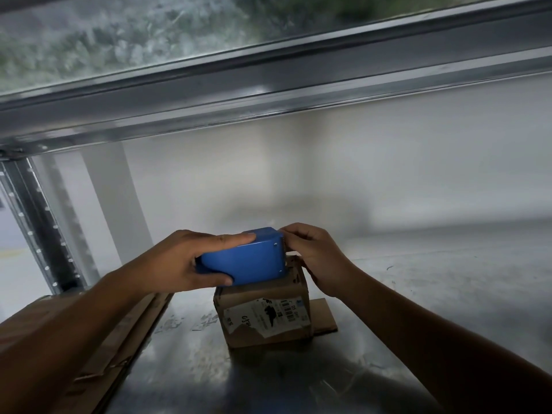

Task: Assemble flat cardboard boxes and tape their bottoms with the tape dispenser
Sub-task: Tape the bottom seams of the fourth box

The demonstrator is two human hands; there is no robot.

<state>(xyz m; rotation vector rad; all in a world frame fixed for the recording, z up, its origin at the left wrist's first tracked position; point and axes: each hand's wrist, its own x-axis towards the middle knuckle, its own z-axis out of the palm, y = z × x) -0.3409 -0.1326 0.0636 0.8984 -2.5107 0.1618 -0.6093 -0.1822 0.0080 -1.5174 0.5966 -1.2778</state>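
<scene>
Working over a scuffed metal bench (433,294), under a heavy steel beam (298,85) well above and beyond both hands. With a stack of flat cardboard (98,354) beneath the left forearm, left of everything else and not yet opened up. With a small cardboard box (263,321) standing directly below and between the hands, a torn label (268,312) on its near face and one loose flap (324,318) lying flat on the bench under the right wrist. Holding the blue tape dispenser (248,258) just above the box's top, seemingly touching its far right corner (hard to confirm from this angle). Gripping the dispenser's left end with the left hand (179,264), fingers (236,238) laid straight along the top and thumb hooked under the near side. Curling the right hand (316,255) against the toothed right end, fingertips pinched there, whether on a tape tab or on the dispenser's own edge cannot tell, with no tape visible as such. Reads as the taping step at its very start, with the box already squared up and no strip on it yet. Next, most likely: draw out a length of tape, press its end onto the box side nearest the right hand, then pull the dispenser leftward across the seam. Calls for closing the flaps flush first and pinning the box down, given the risk of a light box skating or tipping on slick metal under the pull.
</scene>
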